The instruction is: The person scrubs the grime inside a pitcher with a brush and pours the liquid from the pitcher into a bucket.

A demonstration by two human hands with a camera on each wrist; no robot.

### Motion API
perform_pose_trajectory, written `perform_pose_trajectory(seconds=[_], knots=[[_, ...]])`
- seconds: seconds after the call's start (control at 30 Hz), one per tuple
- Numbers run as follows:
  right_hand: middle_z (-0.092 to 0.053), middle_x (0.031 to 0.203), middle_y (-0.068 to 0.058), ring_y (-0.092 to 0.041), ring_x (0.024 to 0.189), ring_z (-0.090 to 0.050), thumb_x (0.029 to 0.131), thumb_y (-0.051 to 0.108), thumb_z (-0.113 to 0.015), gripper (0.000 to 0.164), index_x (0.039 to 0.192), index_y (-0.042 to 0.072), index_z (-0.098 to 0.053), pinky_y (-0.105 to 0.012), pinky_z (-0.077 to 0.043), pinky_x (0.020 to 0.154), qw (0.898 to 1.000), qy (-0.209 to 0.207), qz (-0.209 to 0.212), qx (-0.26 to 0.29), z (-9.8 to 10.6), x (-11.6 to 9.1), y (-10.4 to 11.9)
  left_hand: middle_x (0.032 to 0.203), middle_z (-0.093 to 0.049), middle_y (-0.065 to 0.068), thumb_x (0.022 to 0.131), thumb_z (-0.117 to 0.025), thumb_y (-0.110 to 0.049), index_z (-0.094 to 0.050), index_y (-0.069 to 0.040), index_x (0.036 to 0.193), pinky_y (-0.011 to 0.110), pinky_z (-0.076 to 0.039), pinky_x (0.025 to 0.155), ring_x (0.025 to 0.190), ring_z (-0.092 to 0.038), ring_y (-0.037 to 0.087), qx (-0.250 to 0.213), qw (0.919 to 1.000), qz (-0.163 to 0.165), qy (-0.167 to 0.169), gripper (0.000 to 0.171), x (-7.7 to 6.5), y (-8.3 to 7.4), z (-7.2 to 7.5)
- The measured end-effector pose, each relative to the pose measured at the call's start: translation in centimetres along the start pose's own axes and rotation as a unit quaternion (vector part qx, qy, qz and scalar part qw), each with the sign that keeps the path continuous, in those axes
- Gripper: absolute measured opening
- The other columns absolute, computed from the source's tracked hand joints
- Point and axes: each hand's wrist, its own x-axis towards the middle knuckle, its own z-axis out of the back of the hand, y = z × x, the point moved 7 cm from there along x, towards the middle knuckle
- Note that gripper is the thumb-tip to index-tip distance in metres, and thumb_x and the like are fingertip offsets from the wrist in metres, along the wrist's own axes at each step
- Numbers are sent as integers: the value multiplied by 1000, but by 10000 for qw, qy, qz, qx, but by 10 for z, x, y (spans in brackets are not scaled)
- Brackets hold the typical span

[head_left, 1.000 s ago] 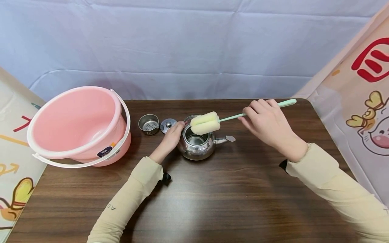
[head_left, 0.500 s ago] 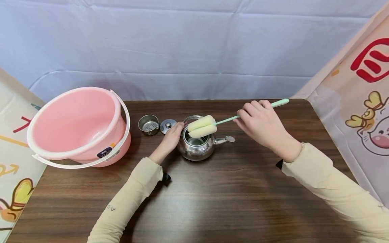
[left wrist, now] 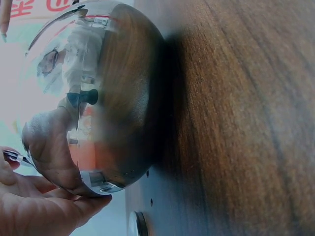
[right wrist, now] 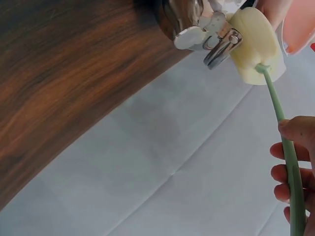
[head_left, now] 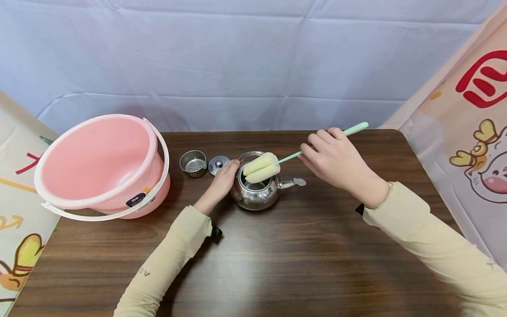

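A round steel teapot [head_left: 255, 199] stands uncovered on the table, its spout [head_left: 291, 183] pointing right. My left hand [head_left: 224, 177] holds it at the left side of its rim; in the left wrist view fingers [left wrist: 64, 209] lie against the shiny body. My right hand [head_left: 334, 157] grips the green handle [right wrist: 294, 187] of a sponge brush. The brush's pale yellow sponge head [head_left: 261, 167] is tilted over the pot's mouth, its lower end overlapping the opening in the head view. To the left lie the knobbed lid [head_left: 218, 164] and a perforated steel strainer [head_left: 193, 164].
A large pink bucket [head_left: 136, 187] with a white handle stands at the table's left. Dark wood table [head_left: 301, 259] stretches in front of the pot. Pale cloth [head_left: 245, 57] hangs behind, and printed panels [head_left: 475, 132] flank both sides.
My right hand has moved left and slightly down with the brush, bringing the sponge head lower over the teapot's mouth and steeper. The left hand and teapot have stayed in place.
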Motion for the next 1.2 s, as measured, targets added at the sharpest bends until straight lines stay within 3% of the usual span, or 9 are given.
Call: perform_pose_trajectory(seconds=[0.1,0.43,0.77,1.03,1.2], knots=[[-46,67,-9,-28,64,-46,79,11,-62,14,73,1,-55,-39,-40,63,9999,-85,113,-96,1,4,3,134,-48,10,98,-26,-31,-51,-4,126,33,-26,107,128,-36,22,11,10000,13,14,46,1,1,0],[-48,67,-9,-29,65,-48,89,11,-45,24,70,1,-55,-38,-40,61,9994,-97,327,-84,-2,10,13,133,-48,12,98,-26,-30,-50,-3,126,34,-27,106,127,-37,23,47,10000,-17,23,46,1,-1,0],[-50,68,-8,-28,66,-48,80,9,-59,13,69,2,-56,-37,-40,63,9993,-104,347,-10,-9,10,20,130,-49,13,98,-26,-30,-51,-3,125,35,-29,105,124,-40,25,117,9999,-7,-40,46,1,-1,1],[-48,68,-8,-27,64,-45,85,11,-50,18,70,1,-56,-35,-38,62,9997,-12,237,35,-22,5,25,133,-48,11,98,-25,-30,-50,-3,127,33,-27,106,127,-37,23,41,10000,-39,0,46,0,0,0],[-49,68,-9,-28,64,-46,80,10,-60,13,73,0,-56,-35,-40,61,10000,-47,5,67,-27,-3,26,134,-47,11,98,-25,-30,-49,-3,129,32,-26,107,128,-36,22,-27,10000,-78,38,47,1,1,-1]])
